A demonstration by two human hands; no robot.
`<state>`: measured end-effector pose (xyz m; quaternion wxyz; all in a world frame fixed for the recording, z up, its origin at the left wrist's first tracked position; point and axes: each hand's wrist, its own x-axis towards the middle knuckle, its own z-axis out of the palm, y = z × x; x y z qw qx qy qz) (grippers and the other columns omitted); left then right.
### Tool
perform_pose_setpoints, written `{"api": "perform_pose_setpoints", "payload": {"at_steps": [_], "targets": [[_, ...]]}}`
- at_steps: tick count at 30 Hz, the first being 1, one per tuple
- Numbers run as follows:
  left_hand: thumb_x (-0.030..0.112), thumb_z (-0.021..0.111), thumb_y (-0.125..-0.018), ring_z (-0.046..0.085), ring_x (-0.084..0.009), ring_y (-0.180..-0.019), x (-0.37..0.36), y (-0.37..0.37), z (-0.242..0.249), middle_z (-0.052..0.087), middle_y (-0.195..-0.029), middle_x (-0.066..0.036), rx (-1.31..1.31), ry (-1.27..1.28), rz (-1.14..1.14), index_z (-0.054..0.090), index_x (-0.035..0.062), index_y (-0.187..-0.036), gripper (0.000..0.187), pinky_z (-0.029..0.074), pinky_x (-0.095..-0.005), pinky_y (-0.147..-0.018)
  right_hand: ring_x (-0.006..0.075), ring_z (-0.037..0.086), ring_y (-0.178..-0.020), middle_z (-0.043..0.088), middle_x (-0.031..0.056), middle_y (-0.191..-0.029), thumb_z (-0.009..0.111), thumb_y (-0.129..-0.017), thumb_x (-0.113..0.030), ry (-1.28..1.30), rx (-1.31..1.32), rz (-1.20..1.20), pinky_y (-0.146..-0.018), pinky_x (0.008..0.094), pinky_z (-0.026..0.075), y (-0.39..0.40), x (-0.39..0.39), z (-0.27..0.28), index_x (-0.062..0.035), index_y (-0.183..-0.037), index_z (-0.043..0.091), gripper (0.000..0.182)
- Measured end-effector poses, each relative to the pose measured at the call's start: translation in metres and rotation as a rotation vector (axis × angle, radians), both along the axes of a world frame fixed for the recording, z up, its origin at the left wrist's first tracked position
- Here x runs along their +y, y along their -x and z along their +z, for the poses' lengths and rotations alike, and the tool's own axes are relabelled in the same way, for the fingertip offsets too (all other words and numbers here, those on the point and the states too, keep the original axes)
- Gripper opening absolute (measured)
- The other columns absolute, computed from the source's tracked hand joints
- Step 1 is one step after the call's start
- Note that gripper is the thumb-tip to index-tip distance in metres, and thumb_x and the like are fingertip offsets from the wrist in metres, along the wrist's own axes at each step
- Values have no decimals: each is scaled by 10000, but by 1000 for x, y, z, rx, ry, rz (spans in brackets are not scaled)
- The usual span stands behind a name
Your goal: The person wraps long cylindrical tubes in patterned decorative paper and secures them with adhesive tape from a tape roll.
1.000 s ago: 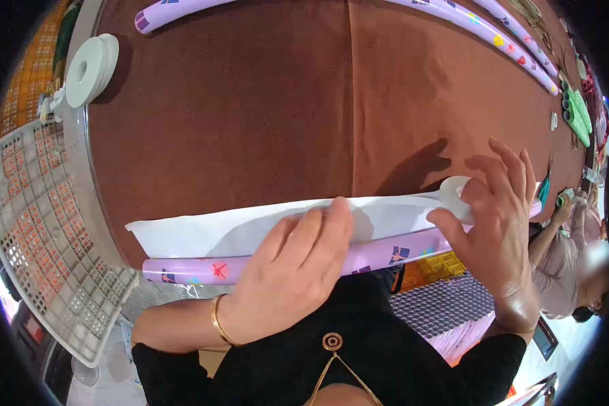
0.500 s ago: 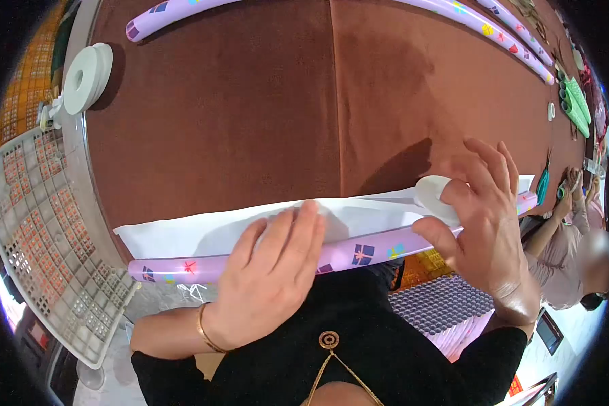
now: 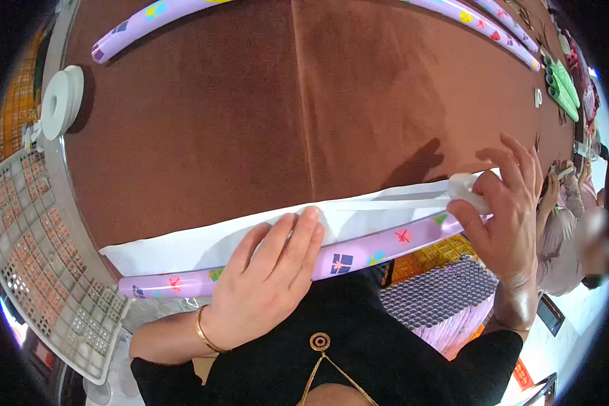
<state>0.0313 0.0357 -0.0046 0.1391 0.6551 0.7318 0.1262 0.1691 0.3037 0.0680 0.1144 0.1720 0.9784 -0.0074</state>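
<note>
A roll of lilac wrapping paper (image 3: 379, 254) printed with small gifts lies along the table's near edge, its white underside (image 3: 162, 249) showing as a loose flap on the far side. My left hand (image 3: 267, 277) rests flat across roll and flap, fingers stretched out and fingertips on the white paper. Between thumb and fingers, my right hand (image 3: 511, 210) grips a roll of clear tape (image 3: 461, 184) above the roll's right part. From it a strip of tape (image 3: 392, 199) runs left over the flap to my left fingertips.
On the brown tabletop (image 3: 210, 135), more lilac rolls (image 3: 142, 24) lie at the far side. White spools (image 3: 62, 101) stand at the left edge beside a plastic crate (image 3: 47, 271). Green rolls (image 3: 563, 88) lie far right, near another person (image 3: 565, 237). Many stacked rolls (image 3: 440, 291) sit below the table.
My right hand has moved right with the tape roll, and the strip between it and my left hand is longer. My left hand stays pressed on the paper. The view has shifted slightly.
</note>
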Motion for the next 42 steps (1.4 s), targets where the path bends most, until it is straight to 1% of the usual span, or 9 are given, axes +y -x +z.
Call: {"api": "perform_pose_setpoints", "payload": {"at_steps": [2, 4, 12, 17, 19, 23, 38, 40, 42], "targets": [[211, 722, -707, 519, -292, -1230, 1, 1, 3, 506, -1424, -154, -17, 4, -8, 602, 0, -1282, 624, 465, -425, -976, 394, 455, -1283, 591, 139, -1135, 806, -702, -329, -52, 22, -29, -1099, 590, 251, -5, 4, 0, -11, -772, 663, 356], [121, 581, -854, 549, -254, -1196, 2, 1, 5, 557, -1381, -135, 26, -1, 13, 645, 11, -1225, 392, 501, -371, -936, 388, 453, -1285, 589, 138, -1141, 805, -701, -327, -70, 32, -36, -1102, 587, 248, -6, 4, -1, -10, -769, 661, 355], [146, 616, -825, 553, -255, -1187, 7, -1, 2, 553, -1389, -129, 13, 30, 6, 642, 15, -1232, 428, 497, -382, -944, 403, 437, -1302, 579, 142, -1183, 785, -726, -291, -123, 33, -30, -1097, 567, 261, -11, 5, -20, -4, -752, 618, 333], [173, 635, -815, 547, -262, -1195, 4, -2, -1, 528, -1415, -130, 10, 47, -1, 630, 15, -1244, 457, 488, -393, -961, 364, 411, -1317, 593, 135, -1159, 789, -711, -341, -147, 32, -75, -1132, 590, 202, -9, 2, -27, 5, -785, 697, 365], [220, 718, -738, 504, -313, -1247, 1, -3, -3, 484, -1442, -162, -13, 40, 4, 562, -9, -1326, 650, 436, -453, -1008, 361, 408, -1320, 594, 136, -1161, 790, -706, -340, -154, 29, -87, -1135, 588, 200, -7, 1, -29, 9, -793, 700, 371], [222, 717, -746, 506, -312, -1244, 2, -3, -2, 490, -1435, -163, -10, 49, -4, 562, -8, -1325, 642, 435, -452, -1006, 348, 404, -1340, 576, 114, -1185, 812, -697, -313, -175, 22, -111, -1143, 566, 210, -4, -3, -31, -7, -733, 658, 345], [197, 719, -720, 504, -305, -1242, 5, -4, 0, 494, -1434, -164, -23, 41, 5, 585, -10, -1296, 627, 431, -442, -995, 345, 384, -1351, 584, 129, -1188, 797, -718, -313, -174, 1, -129, -1158, 561, 192, -1, -9, -35, 11, -782, 687, 349], [229, 672, -811, 533, -276, -1204, 6, -3, 0, 509, -1429, -148, 25, 45, -5, 620, 13, -1257, 499, 482, -411, -958, 342, 379, -1354, 583, 129, -1189, 796, -721, -322, -183, -6, -135, -1159, 561, 189, -2, -10, -38, 11, -792, 689, 357], [235, 675, -812, 534, -275, -1204, 6, -4, 1, 510, -1427, -148, 24, 44, -1, 618, 12, -1258, 502, 483, -412, -956, 339, 375, -1357, 583, 129, -1190, 795, -723, -330, -192, -13, -141, -1160, 562, 186, -3, -11, -39, 12, -801, 691, 365]]}}
